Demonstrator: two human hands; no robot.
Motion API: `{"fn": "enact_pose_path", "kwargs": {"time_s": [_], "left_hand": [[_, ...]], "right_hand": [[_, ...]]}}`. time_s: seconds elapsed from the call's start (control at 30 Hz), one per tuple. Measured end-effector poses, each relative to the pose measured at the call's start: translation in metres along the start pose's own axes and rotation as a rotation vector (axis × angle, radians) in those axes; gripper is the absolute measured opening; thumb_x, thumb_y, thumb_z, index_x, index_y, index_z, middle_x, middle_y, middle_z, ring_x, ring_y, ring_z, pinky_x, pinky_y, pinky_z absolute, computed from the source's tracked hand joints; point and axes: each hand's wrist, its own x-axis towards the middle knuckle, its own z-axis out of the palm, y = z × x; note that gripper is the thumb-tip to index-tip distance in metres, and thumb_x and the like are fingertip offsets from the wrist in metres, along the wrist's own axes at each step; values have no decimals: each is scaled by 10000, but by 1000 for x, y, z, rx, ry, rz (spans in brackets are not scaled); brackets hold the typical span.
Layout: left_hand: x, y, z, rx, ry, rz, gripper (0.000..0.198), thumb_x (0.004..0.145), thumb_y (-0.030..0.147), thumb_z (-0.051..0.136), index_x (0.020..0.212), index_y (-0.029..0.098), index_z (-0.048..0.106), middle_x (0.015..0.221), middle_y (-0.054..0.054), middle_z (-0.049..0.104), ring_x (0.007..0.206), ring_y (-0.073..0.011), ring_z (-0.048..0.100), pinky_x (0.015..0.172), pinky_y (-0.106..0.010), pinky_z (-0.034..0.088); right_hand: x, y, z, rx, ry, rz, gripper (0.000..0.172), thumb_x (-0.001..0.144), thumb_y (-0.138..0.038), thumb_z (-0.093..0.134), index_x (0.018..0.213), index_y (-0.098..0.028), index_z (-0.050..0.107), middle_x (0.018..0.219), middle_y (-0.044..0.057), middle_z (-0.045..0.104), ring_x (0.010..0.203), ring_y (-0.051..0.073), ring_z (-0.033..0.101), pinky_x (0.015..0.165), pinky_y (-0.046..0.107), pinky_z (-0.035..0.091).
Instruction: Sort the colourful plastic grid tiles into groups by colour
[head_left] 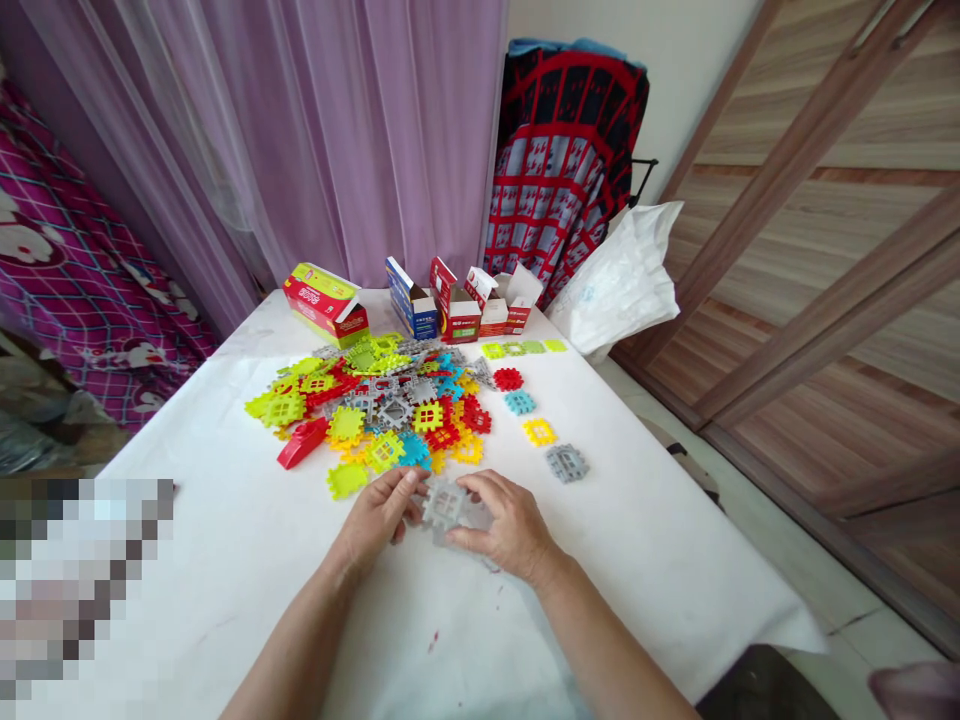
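A grey interlocking plastic block with a window pattern [444, 503] is held between my two hands, slightly blurred. My left hand [385, 508] pinches its left edge with thumb and fingers. From the other side, my right hand [507, 522] grips it between thumb and forefinger. Just beyond my hands spreads a pile of interlocking blocks [397, 410] in grey, red, lime, blue and yellow. On the right, a grey stack of blocks [568, 463], a yellow block [539, 432], a blue block [519, 402] and a red block [508, 379] lie apart from the pile.
A red and yellow box [327, 303] stands at the table's back left. Open cartons, one blue [412, 300] and several red and white, stand beside it. A white plastic bag [619, 280] hangs at the back right edge. Lime blocks [523, 348] form a row near it.
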Motion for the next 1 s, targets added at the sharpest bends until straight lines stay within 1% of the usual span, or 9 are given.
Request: {"fn": "enact_pose_path", "kwargs": {"time_s": [0.07,0.17,0.2,0.27,0.33,0.43,0.67,0.83,1.0], "left_hand": [[0,0,0,7,8,3,552,680,649,623,936,161,664,857,-62,670,518,-105,569,334,-179,351],[1,-2,-1,26,1,7,552,689,646,615,948,161,664,898,-82,677,536,-112,582,339,-177,364],[2,-3,-1,27,-4,8,557,682,652,619,942,161,666,895,-83,679,535,-113,582,336,-177,364],[3,-3,0,26,-12,9,562,665,658,630,923,161,669,885,-84,683,533,-117,584,334,-178,364],[2,-2,1,26,-15,9,555,656,655,637,906,160,672,870,-80,683,534,-118,586,337,-179,366],[0,1,1,25,-11,7,560,646,655,643,903,158,674,850,-74,678,530,-116,581,344,-184,372],[0,0,-1,29,-26,8,609,639,697,632,920,158,671,860,-74,673,540,-115,576,357,-187,380],[0,0,-1,36,-46,9,577,625,679,659,889,166,665,840,-58,666,537,-110,570,360,-183,377],[1,-1,-1,40,-65,10,557,647,660,657,911,169,659,856,-56,664,553,-108,568,368,-180,385]], "right_hand": [[-8,11,-13,-94,212,86,383,741,-403,713,1066,-224,616,954,61,664,837,198,613,766,309,494],[-26,39,-41,-309,535,271,362,782,-473,636,1018,-200,616,934,83,644,824,219,603,755,347,489],[-32,49,-50,-383,597,331,374,784,-506,618,986,-192,624,940,94,639,842,233,600,763,364,484],[-42,65,-65,-502,654,428,399,773,-557,601,912,-185,637,952,111,634,894,264,590,785,393,473],[-47,76,-71,-565,644,491,418,757,-577,604,883,-181,641,974,121,631,934,283,580,802,409,464],[-45,81,-69,-590,583,541,428,743,-570,615,907,-175,644,1000,123,627,950,284,576,801,402,461],[-39,80,-64,-605,498,622,415,726,-540,649,935,-182,645,1001,116,626,913,268,573,755,372,452],[-39,78,-64,-623,461,668,422,729,-526,652,962,-176,641,1018,117,627,912,266,578,743,363,441],[-37,74,-64,-636,413,712,409,748,-512,636,987,-180,633,1036,103,625,930,256,586,756,351,436]]}}
